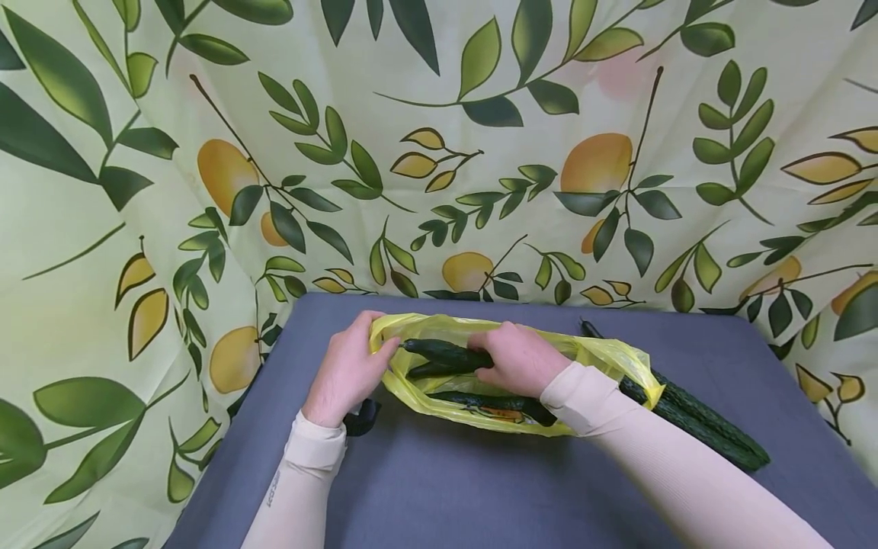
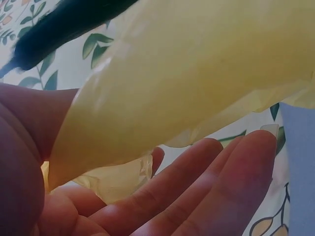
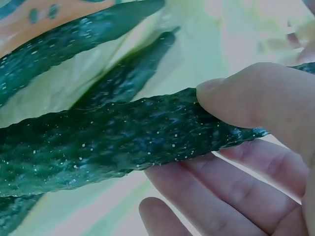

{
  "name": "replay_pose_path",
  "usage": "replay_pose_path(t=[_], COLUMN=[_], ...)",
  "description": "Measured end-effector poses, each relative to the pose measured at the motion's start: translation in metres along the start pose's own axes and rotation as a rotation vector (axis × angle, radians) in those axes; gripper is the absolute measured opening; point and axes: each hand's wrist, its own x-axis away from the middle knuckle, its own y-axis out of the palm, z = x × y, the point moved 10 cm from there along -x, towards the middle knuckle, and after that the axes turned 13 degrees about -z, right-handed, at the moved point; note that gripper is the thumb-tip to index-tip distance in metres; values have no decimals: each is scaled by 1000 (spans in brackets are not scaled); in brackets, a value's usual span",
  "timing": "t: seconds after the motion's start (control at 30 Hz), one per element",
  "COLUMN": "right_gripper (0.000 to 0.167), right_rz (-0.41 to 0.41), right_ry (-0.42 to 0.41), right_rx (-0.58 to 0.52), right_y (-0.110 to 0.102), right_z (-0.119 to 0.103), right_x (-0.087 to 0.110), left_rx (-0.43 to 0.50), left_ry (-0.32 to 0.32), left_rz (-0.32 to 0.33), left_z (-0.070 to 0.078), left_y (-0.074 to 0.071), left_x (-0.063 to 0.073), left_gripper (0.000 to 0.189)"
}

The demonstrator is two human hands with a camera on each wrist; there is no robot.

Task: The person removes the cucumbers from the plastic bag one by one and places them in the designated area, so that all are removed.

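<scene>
A yellow plastic bag (image 1: 631, 358) lies on its side on the table, its mouth spread wide. My left hand (image 1: 346, 374) grips the left edge of that mouth, with the film running between thumb and fingers in the left wrist view. Inside the opening, my right hand (image 1: 521, 358) holds a dark green, bumpy cucumber (image 3: 98, 147), thumb on top and fingers underneath. The stem end of this cucumber points toward my left thumb. Below it in the bag are another cucumber (image 1: 428, 370) and one along the front wall (image 1: 480, 399), beside something orange and patterned (image 1: 504, 414).
Long cucumbers (image 1: 713, 427) lie on the grey-blue table (image 1: 439, 488) to the right, partly behind the bag. A small dark object (image 1: 362, 418) shows beside my left wrist. Leaf-and-fruit patterned cloth (image 1: 425, 221) hangs behind and around the table.
</scene>
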Motion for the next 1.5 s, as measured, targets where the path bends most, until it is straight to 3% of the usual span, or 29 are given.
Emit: replay_pose_path(t=[0.33, 0.6, 0.83, 1.27, 1.5], right_gripper=[26, 18, 11, 15, 23], right_rz=[81, 141, 211, 319, 354], right_ry=[-82, -103, -129, 28, 193], right_rx=[0, -34, -30, -36, 36], right_y=[-36, -75, -117, -193, -214], right_z=[-21, -33, -39, -19, 15], right_x=[11, 28, 49, 113, 147], left_rx=[-3, -29, -19, -31, -46], left_ry=[-6, 29, 8, -10, -4], left_rz=[-5, 23, -4, -15, -23], left_z=[0, 4, 1, 0, -1], left_y=[1, 2, 9, 14, 12], left_x=[1, 1, 2, -3, -2], left_gripper=[41, 39, 40, 43, 44])
